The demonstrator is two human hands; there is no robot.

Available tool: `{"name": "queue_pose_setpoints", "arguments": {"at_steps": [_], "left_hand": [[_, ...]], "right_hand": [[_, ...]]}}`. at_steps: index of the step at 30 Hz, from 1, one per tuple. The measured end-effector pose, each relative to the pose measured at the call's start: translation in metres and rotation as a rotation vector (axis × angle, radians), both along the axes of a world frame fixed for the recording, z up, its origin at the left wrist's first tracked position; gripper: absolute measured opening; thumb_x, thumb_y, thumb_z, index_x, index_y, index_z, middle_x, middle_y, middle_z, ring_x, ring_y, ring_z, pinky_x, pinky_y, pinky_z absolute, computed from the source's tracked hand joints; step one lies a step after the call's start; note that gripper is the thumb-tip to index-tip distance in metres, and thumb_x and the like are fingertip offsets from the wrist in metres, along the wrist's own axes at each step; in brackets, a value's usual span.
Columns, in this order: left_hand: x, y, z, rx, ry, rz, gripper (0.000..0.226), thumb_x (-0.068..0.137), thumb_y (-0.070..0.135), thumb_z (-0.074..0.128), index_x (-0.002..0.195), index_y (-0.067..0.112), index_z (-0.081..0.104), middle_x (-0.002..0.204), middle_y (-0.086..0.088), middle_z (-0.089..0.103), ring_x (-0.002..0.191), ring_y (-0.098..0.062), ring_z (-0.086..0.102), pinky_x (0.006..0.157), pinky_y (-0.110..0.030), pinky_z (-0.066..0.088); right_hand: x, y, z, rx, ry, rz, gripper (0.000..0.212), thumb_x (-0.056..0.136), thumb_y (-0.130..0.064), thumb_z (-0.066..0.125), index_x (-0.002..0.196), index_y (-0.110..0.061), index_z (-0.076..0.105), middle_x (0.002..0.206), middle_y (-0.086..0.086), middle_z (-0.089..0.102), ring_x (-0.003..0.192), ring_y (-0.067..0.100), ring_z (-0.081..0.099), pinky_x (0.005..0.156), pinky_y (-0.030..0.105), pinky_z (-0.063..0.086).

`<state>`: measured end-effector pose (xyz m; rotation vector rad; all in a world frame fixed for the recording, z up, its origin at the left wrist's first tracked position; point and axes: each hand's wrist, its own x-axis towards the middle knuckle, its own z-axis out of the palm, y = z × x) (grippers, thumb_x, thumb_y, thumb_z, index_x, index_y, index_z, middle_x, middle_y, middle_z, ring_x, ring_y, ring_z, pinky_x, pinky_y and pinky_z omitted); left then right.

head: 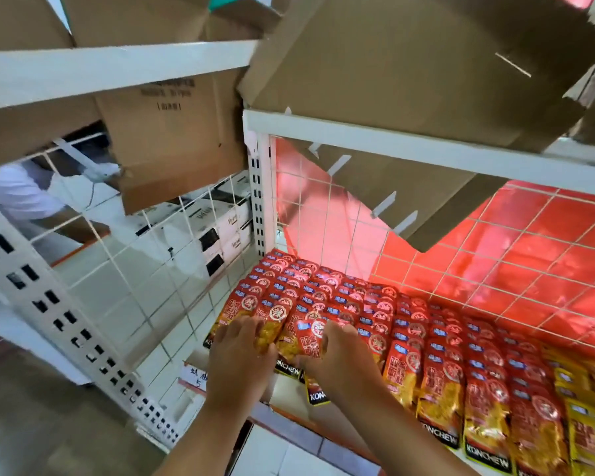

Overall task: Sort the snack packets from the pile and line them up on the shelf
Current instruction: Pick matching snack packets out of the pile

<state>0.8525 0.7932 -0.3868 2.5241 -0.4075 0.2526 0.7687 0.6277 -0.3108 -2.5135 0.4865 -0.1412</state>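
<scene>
Red snack packets (351, 300) stand in several tight rows on the white shelf (289, 389), filling it from the left corner toward the right. Yellow packets (584, 400) stand at the far right. My left hand (241, 359) grips the front packets of the leftmost rows, fingers curled over their tops. My right hand (340, 359) holds a red packet (310, 341) at the front of the neighbouring row, its black bottom edge hanging past the shelf's front lip.
A wire grid back panel (495, 255) with red behind it closes the shelf. Tilted cardboard boxes (409, 63) overhang from the shelf above. A perforated white upright (62, 310) stands left. Behind the side grid, a person in white (18, 194) and stacked white boxes (220, 228).
</scene>
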Motion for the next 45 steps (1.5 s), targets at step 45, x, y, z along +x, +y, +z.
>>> {"name": "queue_pose_setpoints", "arguments": {"at_steps": [45], "left_hand": [[-0.028, -0.030, -0.021, 0.064, -0.250, -0.155, 0.069, 0.055, 0.036, 0.096, 0.115, 0.011, 0.072, 0.116, -0.005, 0.070, 0.098, -0.031, 0.062, 0.078, -0.044, 0.053]], "right_hand": [[0.028, 0.032, -0.015, 0.119, 0.116, -0.109, 0.018, 0.087, -0.016, 0.065, 0.101, -0.008, 0.058, 0.098, 0.004, 0.049, 0.070, 0.009, 0.042, 0.049, 0.015, 0.024]]}}
